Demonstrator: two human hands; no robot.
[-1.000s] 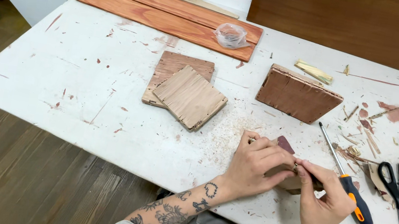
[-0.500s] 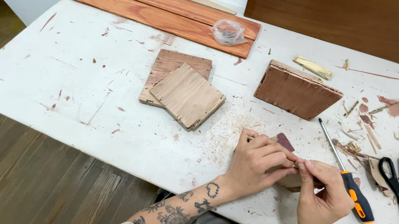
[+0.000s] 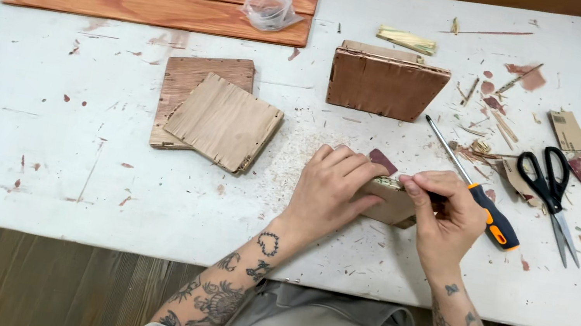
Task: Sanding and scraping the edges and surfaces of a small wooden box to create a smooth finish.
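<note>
Pinning small wood panel (image 3: 387,203) flat on bench (image 3: 68,173) under left hand (image 3: 333,190); right hand (image 3: 447,213) pinching its top edge. Thin, light, probably splintery; best gripped by edges. Screwdriver (image 3: 490,216) just right.

One camera on the person's head looks steeply down and forward at the white table (image 3: 68,173), quite near; the far table edge is just visible.

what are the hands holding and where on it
Left hand presses flat on a small thin brown wood piece on the table; right hand pinches its top edge with the fingers.
</note>
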